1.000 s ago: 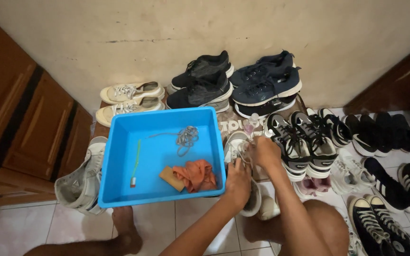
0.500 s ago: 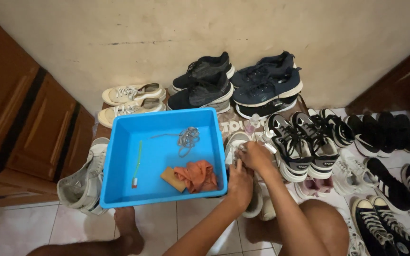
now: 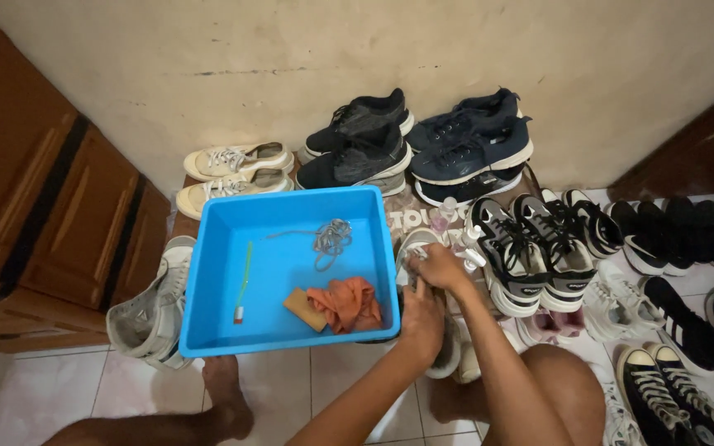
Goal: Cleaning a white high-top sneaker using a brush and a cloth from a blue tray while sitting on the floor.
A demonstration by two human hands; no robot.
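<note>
Just right of the blue plastic tub (image 3: 216, 272), on the tiled floor, lies a white sneaker (image 3: 423, 248) with both hands on it. Its long axis runs from the person toward the wall, the end near the wall showing pale at the tub's right rim, the near end hidden under the hands; which end is the toe I cannot tell. The left hand (image 3: 421, 318) is wrapped around the near part of the shoe, fingers closed on it. The right hand (image 3: 441, 268) sits farther up, fingers pinched together on the upper, though what exactly they pinch is too small to make out.

Inside the tub lie a green-handled toothbrush (image 3: 244, 281) pointing toward the wall, a tangle of grey laces (image 3: 330, 237), an orange cloth (image 3: 347, 302) and a tan sponge (image 3: 302, 309) touching it.

Beyond the shoe, a flat brownish mat (image 3: 411, 220) with pale lettering lies on the floor, partly covered. To the right stand 2 black-and-white chunky sneakers (image 3: 530, 248). Against the wall sit 2 cream sneakers (image 3: 233, 169) and 4 navy trainers (image 3: 415, 144) stacked in pairs. A grey high-top (image 3: 149, 306) leans at the tub's left side, beside a wooden cabinet (image 3: 35, 198).
</note>
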